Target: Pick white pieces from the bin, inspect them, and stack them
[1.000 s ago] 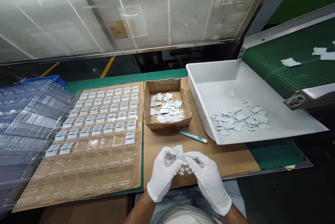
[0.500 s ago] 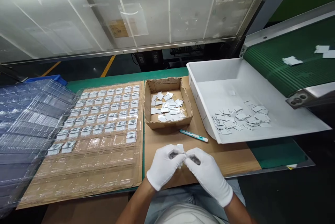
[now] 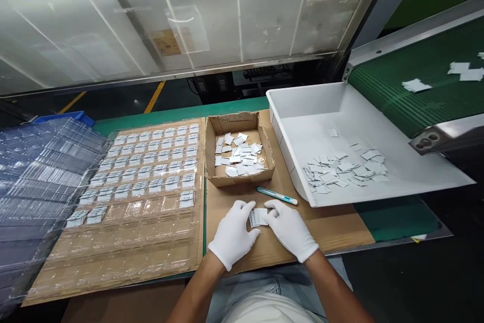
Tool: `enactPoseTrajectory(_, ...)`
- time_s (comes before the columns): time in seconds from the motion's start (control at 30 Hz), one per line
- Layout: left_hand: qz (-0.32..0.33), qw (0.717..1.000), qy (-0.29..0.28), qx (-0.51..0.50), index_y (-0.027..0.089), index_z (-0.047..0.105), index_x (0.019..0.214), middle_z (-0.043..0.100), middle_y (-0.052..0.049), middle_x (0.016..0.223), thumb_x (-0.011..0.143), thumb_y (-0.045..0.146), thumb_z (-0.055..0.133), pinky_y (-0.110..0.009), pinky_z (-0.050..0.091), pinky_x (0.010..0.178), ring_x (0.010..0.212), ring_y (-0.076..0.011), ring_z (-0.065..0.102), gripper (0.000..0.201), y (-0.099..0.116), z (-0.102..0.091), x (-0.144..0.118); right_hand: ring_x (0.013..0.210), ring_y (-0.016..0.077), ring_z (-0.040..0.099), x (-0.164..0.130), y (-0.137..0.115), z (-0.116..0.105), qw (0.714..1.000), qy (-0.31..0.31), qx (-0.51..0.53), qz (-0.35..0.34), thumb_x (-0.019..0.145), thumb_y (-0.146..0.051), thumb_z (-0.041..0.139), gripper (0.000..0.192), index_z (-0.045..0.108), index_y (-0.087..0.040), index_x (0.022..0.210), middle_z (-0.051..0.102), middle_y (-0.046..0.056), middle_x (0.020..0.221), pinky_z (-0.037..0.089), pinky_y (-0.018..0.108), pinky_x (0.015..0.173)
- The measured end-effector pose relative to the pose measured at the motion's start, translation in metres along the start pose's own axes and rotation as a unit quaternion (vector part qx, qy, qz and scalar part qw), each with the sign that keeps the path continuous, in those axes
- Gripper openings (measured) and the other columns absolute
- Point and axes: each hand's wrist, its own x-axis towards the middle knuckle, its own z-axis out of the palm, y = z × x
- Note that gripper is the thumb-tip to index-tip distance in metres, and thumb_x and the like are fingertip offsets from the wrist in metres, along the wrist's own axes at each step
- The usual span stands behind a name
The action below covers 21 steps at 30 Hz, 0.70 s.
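Observation:
Both my hands wear white gloves and rest on the brown cardboard sheet (image 3: 333, 224) at the table's near edge. My left hand (image 3: 232, 232) and my right hand (image 3: 289, 227) pinch a small stack of white square pieces (image 3: 258, 216) between them, flat on the cardboard. Left of my hands lies a clear blister tray (image 3: 143, 187); its upper rows hold white pieces and its lower rows have bare pockets. A small cardboard box (image 3: 238, 151) with loose white pieces sits just beyond my hands.
A teal-handled knife (image 3: 277, 195) lies between the box and a white plastic bin (image 3: 363, 162) holding several white pieces. A green conveyor belt (image 3: 423, 81) carries more pieces at right. Stacked clear trays (image 3: 38, 177) fill the left side.
My hands have moved forward and down from above my lap onto the cardboard sheet, with the stack of white pieces still between them.

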Motion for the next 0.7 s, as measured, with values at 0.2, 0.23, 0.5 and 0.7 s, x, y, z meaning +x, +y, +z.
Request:
enactPoseTrajectory(0.2,0.021,1.000,-0.013,-0.005,0.020,0.061,0.121,0.060,-0.008,0.108,0.074,0.014,0.059,-0.036,0.047,0.087,0.096,-0.0247,0.061,0.047,-0.004,-0.001,0.003,0.070,0.0193,0.066,0.006,-0.010,0.006,0.998,0.005,-0.065,-0.009,0.083,-0.018,0.052,0.022,0.071,-0.019,0.093,0.074,0.006,0.073,0.037,0.025,0.062)
enactPoseTrajectory(0.23,0.024,1.000,-0.013,-0.010,0.020,0.062,0.118,0.061,-0.007,0.107,0.074,0.014,0.058,-0.036,0.048,0.087,0.095,-0.0246,0.062,0.045,-0.005,-0.001,0.004,0.069,0.0193,0.066,0.007,-0.010,0.008,0.997,0.007,-0.070,-0.009,0.083,-0.020,0.053,0.020,0.071,-0.019,0.092,0.074,0.005,0.071,0.037,0.025,0.061)
enactPoseTrajectory(0.5,0.024,0.998,0.008,-0.056,0.019,0.061,0.120,0.063,-0.006,0.102,0.070,0.020,0.062,-0.039,0.052,0.085,0.086,-0.0237,0.064,0.051,-0.011,-0.002,0.002,0.072,0.0170,0.067,-0.030,-0.023,-0.020,0.997,0.019,-0.047,-0.066,0.081,-0.019,0.061,0.020,0.074,-0.023,0.097,0.075,0.001,0.080,0.043,0.023,0.066)
enactPoseTrajectory(0.7,0.039,0.979,0.141,-0.139,0.021,0.068,0.098,0.070,-0.003,0.081,0.080,0.038,0.060,-0.032,0.058,0.064,0.067,-0.0212,0.067,0.025,-0.023,0.008,0.001,0.083,0.0183,0.064,0.006,-0.019,-0.145,0.971,0.170,-0.158,-0.058,0.096,-0.024,0.046,0.027,0.073,-0.024,0.092,0.074,0.004,0.088,0.045,0.029,0.079)
